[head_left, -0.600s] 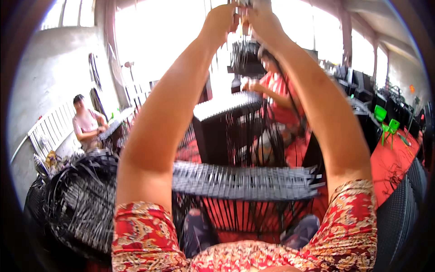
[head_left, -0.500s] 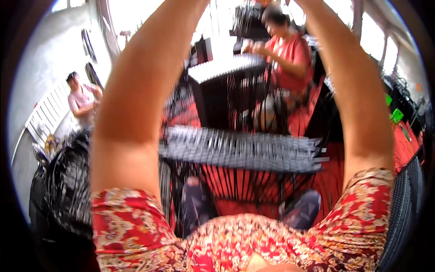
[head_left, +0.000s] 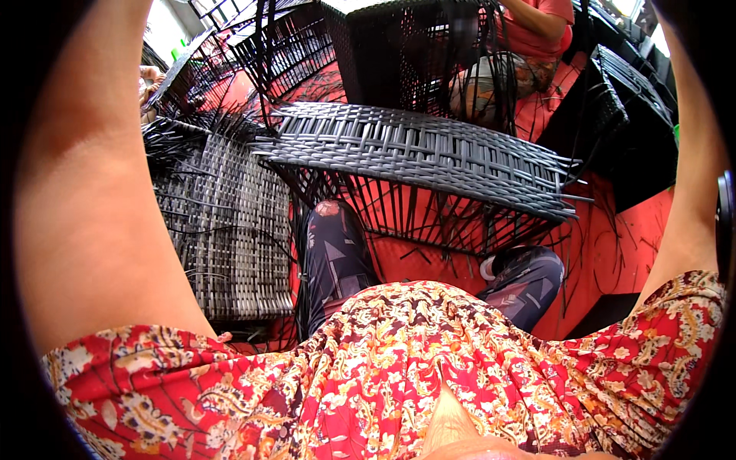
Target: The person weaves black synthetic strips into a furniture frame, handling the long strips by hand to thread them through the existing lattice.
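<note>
A worker's knees (head_left: 335, 245) face a gray wicker panel (head_left: 425, 153), mottled wickerwork (head_left: 238, 230) to its left, a red-shirted co-worker (head_left: 529, 73) beyond it; the worker's hands, out of frame, cannot be read.

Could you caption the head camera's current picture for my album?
Bare arms frame a woven grey panel over red flooring, hands out of view.

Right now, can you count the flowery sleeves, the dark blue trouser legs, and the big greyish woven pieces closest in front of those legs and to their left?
Flowery sleeves: 2
Dark blue trouser legs: 2
Greyish woven pieces: 2, one long strip and one speckled piece
Total: 6
</note>
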The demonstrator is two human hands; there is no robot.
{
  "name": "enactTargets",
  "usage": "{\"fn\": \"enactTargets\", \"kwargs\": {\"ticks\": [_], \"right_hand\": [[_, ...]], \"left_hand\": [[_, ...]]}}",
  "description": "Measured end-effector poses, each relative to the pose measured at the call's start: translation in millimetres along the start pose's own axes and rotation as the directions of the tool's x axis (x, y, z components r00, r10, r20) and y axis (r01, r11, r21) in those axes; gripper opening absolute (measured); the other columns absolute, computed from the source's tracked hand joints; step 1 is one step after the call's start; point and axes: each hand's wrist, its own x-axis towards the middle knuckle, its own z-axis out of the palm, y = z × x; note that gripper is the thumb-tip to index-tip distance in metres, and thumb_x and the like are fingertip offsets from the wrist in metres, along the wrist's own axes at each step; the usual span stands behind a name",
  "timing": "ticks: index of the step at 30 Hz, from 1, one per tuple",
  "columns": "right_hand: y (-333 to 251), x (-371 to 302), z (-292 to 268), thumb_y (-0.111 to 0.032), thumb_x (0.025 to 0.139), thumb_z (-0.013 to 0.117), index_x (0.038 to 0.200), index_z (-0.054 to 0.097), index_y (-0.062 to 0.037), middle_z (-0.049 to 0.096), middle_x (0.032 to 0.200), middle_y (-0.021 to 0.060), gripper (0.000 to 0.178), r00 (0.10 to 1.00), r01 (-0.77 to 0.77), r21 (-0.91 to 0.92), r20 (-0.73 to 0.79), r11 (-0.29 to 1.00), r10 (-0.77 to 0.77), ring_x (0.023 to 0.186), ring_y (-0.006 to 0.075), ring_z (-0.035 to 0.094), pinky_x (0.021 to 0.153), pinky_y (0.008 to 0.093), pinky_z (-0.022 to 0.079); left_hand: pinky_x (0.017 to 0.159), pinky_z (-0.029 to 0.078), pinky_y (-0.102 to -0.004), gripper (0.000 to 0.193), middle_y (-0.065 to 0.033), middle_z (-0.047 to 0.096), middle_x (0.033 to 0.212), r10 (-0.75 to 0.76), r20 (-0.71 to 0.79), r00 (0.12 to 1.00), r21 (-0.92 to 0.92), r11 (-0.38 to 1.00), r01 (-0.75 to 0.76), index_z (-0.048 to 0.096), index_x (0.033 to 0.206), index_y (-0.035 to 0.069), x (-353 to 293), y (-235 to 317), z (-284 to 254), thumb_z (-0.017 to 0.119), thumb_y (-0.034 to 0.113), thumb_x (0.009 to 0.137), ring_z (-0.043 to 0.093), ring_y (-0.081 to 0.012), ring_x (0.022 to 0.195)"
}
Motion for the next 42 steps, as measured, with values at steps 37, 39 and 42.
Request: {"fn": "enactTargets", "kwargs": {"ticks": [37,39,42], "right_hand": [[326,-376,-154,-0.024,0.088,0.050,0.104,0.058,0.0014,0.060,0.091,0.0108,0.031,0.552,-0.792,-0.033,-0.466,0.610,0.691,0.081,0.0177,0.056,0.073,0.0309,0.044],[340,-413,-184,-0.024,0.088,0.050,0.105,0.058,0.0015,0.061,0.092,0.0110,0.031,0.472,-0.841,-0.015,-0.508,0.541,0.721,0.083,0.0178,0.056,0.074,0.0309,0.044],[338,-475,-235,-0.024,0.088,0.050,0.106,0.058,0.0015,0.061,0.094,0.0113,0.032,0.336,-0.906,0.007,-0.593,0.423,0.731,0.085,0.0179,0.057,0.075,0.0309,0.044]], "left_hand": [[0.073,0.043,-0.0420,0.042,-0.0148,0.061,0.096,-0.109,-0.834,0.541,0.270,0.774,0.573,0.064,0.098,0.005,-247,30,-443,0.065,0.039,0.073,0.057,-0.0253,0.081],[0.074,0.044,-0.0429,0.044,-0.0153,0.061,0.097,-0.168,-0.876,0.453,0.235,0.671,0.703,0.064,0.099,0.005,-291,35,-477,0.066,0.041,0.072,0.057,-0.0260,0.082],[0.076,0.044,-0.0443,0.047,-0.0161,0.062,0.099,-0.289,-0.903,0.318,0.160,0.461,0.873,0.065,0.100,0.006,-341,25,-505,0.067,0.042,0.071,0.058,-0.0271,0.084]]}}
